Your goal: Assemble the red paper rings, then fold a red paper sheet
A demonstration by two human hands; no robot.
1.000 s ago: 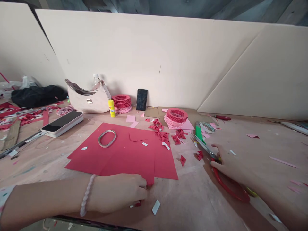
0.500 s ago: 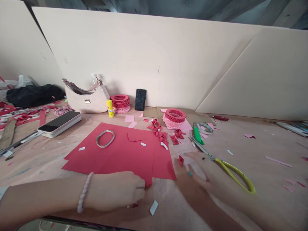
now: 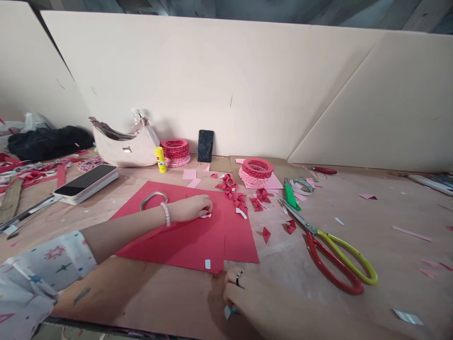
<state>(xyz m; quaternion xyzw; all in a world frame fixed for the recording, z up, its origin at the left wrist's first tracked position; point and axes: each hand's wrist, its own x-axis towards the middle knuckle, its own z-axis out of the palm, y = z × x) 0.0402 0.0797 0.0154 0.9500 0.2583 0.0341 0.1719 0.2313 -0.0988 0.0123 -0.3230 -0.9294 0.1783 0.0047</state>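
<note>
My left hand (image 3: 193, 208), with a beaded bracelet at its wrist, rests on red paper sheets (image 3: 173, 248). Its fingers are closed at a small white paper slip (image 3: 205, 216), partly covered by the fingertips. Near the table's front edge is my right hand (image 3: 244, 290), wearing a ring. Its bent fingers pinch another white slip (image 3: 227, 312). One more slip lies at the sheets' front edge. A silvery ring-shaped band (image 3: 148, 196) sits behind my left wrist. Folded red paper pieces (image 3: 233, 191) are heaped at the sheets' back right, with a few loose ones nearer me.
Red-and-yellow-handled scissors (image 3: 334, 257) lie right of my right hand, by a green cutter (image 3: 290, 196). Rings of folded paper (image 3: 256, 172) are stacked behind. A glue stick (image 3: 160, 159), handbag (image 3: 125, 147), upright phone (image 3: 205, 146) and white device (image 3: 87, 184) stand further back.
My left hand has moved from the sheets' front edge up onto them. My right hand came left and nearer me, uncovering the red scissor handle and a folded red piece.
</note>
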